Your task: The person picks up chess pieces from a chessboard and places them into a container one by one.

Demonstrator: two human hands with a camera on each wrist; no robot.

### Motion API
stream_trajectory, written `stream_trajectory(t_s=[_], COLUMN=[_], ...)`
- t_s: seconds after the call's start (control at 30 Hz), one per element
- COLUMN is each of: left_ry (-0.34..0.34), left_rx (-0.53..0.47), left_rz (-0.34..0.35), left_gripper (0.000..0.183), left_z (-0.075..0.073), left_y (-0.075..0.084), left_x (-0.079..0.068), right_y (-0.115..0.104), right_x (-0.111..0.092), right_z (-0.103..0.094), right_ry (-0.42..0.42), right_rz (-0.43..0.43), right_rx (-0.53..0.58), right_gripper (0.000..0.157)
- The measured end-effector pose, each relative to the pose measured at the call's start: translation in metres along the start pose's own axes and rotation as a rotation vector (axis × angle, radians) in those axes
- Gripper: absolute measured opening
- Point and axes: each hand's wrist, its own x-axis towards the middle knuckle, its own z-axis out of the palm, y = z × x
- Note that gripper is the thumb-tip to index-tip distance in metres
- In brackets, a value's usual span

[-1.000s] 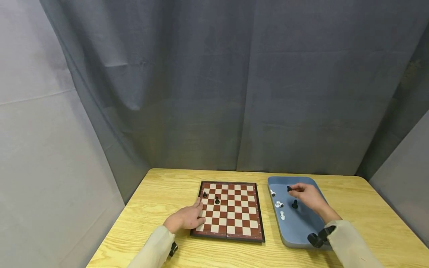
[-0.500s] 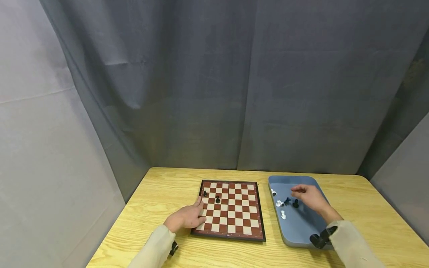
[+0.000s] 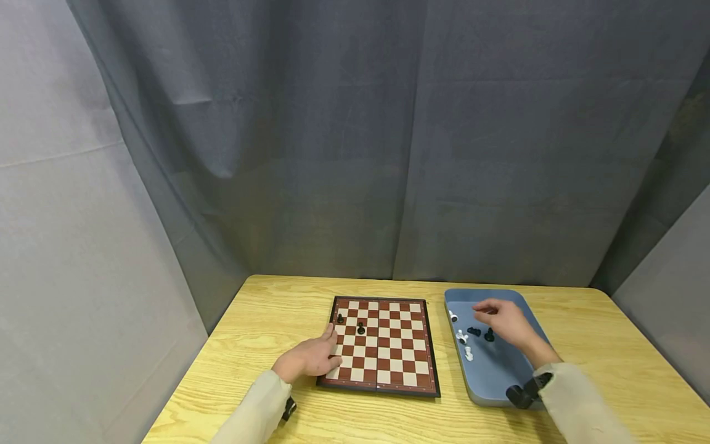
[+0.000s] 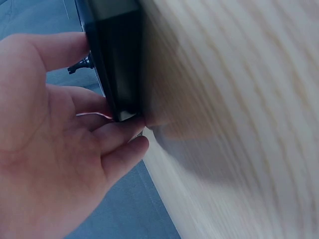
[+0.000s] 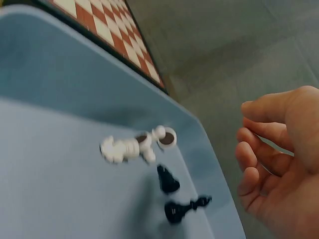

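My left hand (image 3: 310, 359) rests on the left edge of a folding red-and-white chessboard (image 3: 407, 345), its fingertips against the dark rim. The left wrist view shows the thumb on the board's face and lower fingers by its side. Two black chess pieces (image 3: 361, 328) stand on the board's upper left. My right hand (image 3: 507, 322) hovers over a blue tray (image 3: 499, 373), fingers loosely bent, nothing between them. Under it are a black chess piece (image 3: 474, 331) lying on its side and another black piece (image 3: 489, 335). White chess pieces (image 3: 468, 353) lie along the tray's left wall.
Board and tray share a light wooden table (image 3: 388, 419), with a strip of wood between them. A grey curtain (image 3: 333, 154) hangs behind the far edge. The tray's raised wall (image 5: 199, 144) stands around the pieces.
One second ago my right hand pinched a black chess piece above the tray. It has let go, and that piece now lies beside the white ones. The left hand stays on the board.
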Motion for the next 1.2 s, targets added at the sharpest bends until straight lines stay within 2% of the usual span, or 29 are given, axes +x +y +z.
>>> stream_trajectory(t_s=[0.37, 0.63, 0.97, 1.2], left_ry=[-0.004, 0.004, -0.002, -0.01], left_rx=[-0.007, -0.003, -0.004, -0.006], left_rz=[0.001, 0.001, 0.004, -0.003], left_gripper=[0.068, 0.068, 0.069, 0.07], left_z=[0.001, 0.003, 0.003, 0.003], left_y=[0.001, 0.002, 0.006, 0.007], left_x=[0.001, 0.003, 0.004, 0.004], right_y=[-0.037, -0.054, -0.067, -0.076], right_x=[0.006, 0.009, 0.011, 0.012], right_z=[0.025, 0.045, 0.076, 0.101], right_ry=[-0.046, -0.072, -0.15, -0.152], right_rz=[-0.058, -0.095, -0.053, -0.036], right_rx=[0.108, 0.124, 0.195, 0.213], right_gripper=[0.027, 0.024, 0.023, 0.021])
